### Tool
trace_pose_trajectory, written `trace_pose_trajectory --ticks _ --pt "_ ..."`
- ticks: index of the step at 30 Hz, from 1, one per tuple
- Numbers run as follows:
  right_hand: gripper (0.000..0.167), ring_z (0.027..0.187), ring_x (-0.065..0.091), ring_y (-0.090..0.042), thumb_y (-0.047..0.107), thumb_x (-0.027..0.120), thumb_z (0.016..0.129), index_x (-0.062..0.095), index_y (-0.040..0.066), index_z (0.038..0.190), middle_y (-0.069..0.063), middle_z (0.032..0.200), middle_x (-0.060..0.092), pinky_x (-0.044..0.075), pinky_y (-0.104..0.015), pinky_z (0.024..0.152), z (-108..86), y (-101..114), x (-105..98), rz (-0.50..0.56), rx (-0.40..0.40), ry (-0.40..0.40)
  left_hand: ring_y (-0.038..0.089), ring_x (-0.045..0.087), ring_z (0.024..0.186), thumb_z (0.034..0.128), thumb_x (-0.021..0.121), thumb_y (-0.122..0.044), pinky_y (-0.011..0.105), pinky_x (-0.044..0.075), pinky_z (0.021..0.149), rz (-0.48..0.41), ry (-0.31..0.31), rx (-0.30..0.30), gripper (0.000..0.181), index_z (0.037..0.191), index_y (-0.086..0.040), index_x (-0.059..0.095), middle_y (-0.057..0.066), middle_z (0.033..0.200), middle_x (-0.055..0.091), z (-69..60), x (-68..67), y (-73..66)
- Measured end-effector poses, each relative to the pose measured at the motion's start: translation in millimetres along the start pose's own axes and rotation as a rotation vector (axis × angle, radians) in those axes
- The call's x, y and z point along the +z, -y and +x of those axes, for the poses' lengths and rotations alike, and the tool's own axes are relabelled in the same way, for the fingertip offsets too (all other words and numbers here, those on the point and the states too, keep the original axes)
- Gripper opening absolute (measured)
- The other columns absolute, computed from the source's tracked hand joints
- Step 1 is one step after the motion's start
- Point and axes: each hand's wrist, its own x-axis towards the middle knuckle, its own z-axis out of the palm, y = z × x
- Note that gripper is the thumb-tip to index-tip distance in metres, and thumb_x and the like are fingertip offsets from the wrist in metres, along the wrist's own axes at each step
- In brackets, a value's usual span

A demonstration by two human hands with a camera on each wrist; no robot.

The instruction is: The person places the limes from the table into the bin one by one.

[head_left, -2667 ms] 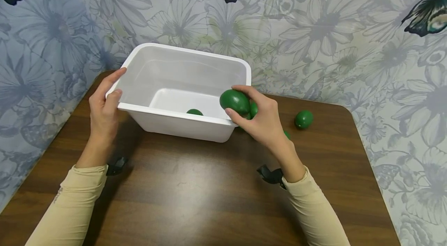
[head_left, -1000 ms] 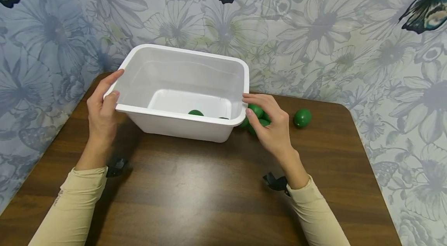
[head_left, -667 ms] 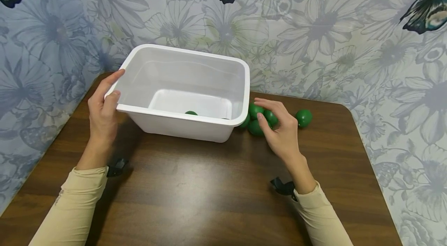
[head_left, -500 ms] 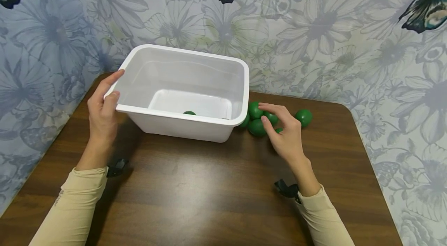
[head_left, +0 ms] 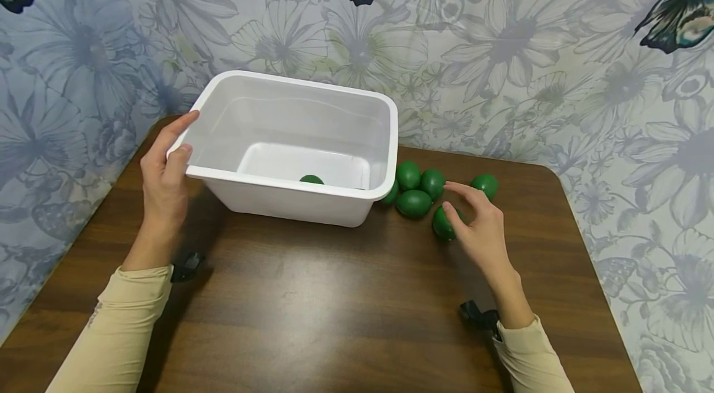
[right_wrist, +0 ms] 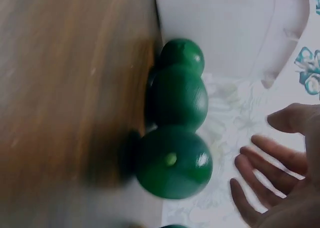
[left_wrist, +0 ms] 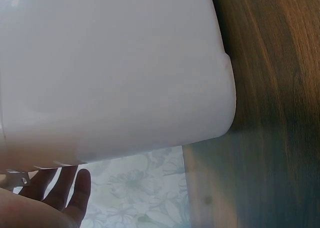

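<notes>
A white plastic tub (head_left: 279, 202) stands on the wooden table, its near wall hiding most of a green fruit (head_left: 311, 180) inside. My left hand (head_left: 164, 185) grips the tub's left rim, thumb and forefinger on the edge; in the left wrist view its other fingers (left_wrist: 80, 195) lie by the tub's underside. Smooth, shiny, egg-shaped green fruits (head_left: 414, 204) cluster against the tub's right side. My right hand (head_left: 481, 229) hovers just right of the nearest fruit (head_left: 443, 224), its thumb in front of it. The right wrist view shows the hand's fingers spread, holding nothing.
One more green fruit (head_left: 485, 185) lies apart at the right, partly behind my right hand. The brown table (head_left: 301, 318) extends toward me. Behind its far edge hangs a flower-and-butterfly patterned cloth (head_left: 502, 70).
My right hand let a green fruit into the tub, then drew back rightward past the cluster, uncovering several fruits. The fruit inside the tub rolled slightly. My left hand stays on the rim.
</notes>
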Motion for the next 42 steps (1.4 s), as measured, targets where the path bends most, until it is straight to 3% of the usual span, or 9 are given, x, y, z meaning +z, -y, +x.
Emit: trace_pose_trajectory --ticks 3,10,22,26,31,37,39,42 --pt "0.041 0.125 0.065 -0.034 0.009 0.075 0.096 0.068 0.006 0.136 -0.011 0.137 0.070 0.052 -0.053 0.101 -5.0 -7 -3 -0.050 0.057 0.066 0.020 0.059 0.125 0.0994 0.045 -0.014 0.027 0.045 0.098 0.004 0.000 -0.003 0.051 0.145 -0.019 0.066 0.002 0.149 0.063 -0.5 -0.1 -1.5" --pt "0.056 0.123 0.065 -0.044 0.013 0.080 0.093 0.060 -0.001 0.143 -0.022 0.140 0.065 0.052 -0.059 0.099 -13.1 -17 -4 -0.100 0.159 0.262 0.019 0.059 0.126 0.0997 0.045 -0.014 0.026 0.045 0.099 0.013 0.003 -0.004 0.050 0.145 -0.020 0.066 0.002 0.149 0.063 -1.5 -0.7 -2.3" --pt "0.060 0.101 0.069 -0.040 0.023 0.084 0.089 0.061 0.001 0.140 -0.022 0.126 0.070 0.054 -0.056 0.085 -15.6 -19 2 -0.182 0.233 0.297 0.020 0.060 0.124 0.0993 0.045 -0.015 0.026 0.045 0.097 0.002 -0.002 0.006 0.050 0.145 -0.019 0.066 0.003 0.147 0.064 -1.9 -0.4 -0.7" --pt "0.058 0.099 0.070 -0.041 0.022 0.084 0.088 0.062 0.002 0.138 -0.024 0.121 0.071 0.055 -0.056 0.083 -17.3 -18 3 -0.184 0.261 0.261 0.020 0.060 0.124 0.0993 0.044 -0.015 0.027 0.045 0.098 0.001 0.002 -0.001 0.051 0.145 -0.020 0.066 0.003 0.148 0.063 -2.3 -0.6 -0.7" --pt "0.059 0.104 0.074 -0.046 0.022 0.085 0.087 0.060 0.002 0.137 -0.027 0.123 0.071 0.059 -0.057 0.081 -16.4 -13 2 -0.139 0.287 0.142 0.020 0.060 0.126 0.0994 0.044 -0.015 0.027 0.046 0.099 0.008 -0.001 -0.006 0.051 0.145 -0.021 0.066 0.002 0.148 0.063 -2.7 -0.6 -0.9" --pt "0.058 0.100 0.076 -0.041 0.021 0.086 0.085 0.064 0.004 0.136 -0.022 0.117 0.073 0.061 -0.052 0.076 -7.3 -3 -1 -0.083 0.226 -0.010 0.020 0.060 0.124 0.0991 0.044 -0.015 0.027 0.046 0.098 0.011 -0.014 -0.010 0.051 0.145 -0.021 0.066 0.002 0.148 0.064 -5.2 -0.5 -1.0" --pt "0.058 0.098 0.076 -0.037 0.021 0.086 0.085 0.065 0.004 0.136 -0.019 0.115 0.074 0.062 -0.045 0.077 -5.0 0 -2 -0.075 0.210 -0.041 0.020 0.060 0.125 0.0993 0.044 -0.015 0.027 0.046 0.098 0.009 -0.011 -0.013 0.051 0.145 -0.021 0.066 0.002 0.148 0.063 -5.9 -0.1 -1.2" --pt "0.059 0.099 0.075 -0.033 0.022 0.086 0.085 0.065 0.004 0.137 -0.017 0.114 0.074 0.059 -0.023 0.079 -2.5 4 -3 -0.055 0.206 -0.067 0.021 0.060 0.125 0.0993 0.044 -0.015 0.027 0.046 0.098 0.010 -0.010 -0.010 0.051 0.145 -0.021 0.066 0.002 0.148 0.063 -6.3 0.4 -1.2"
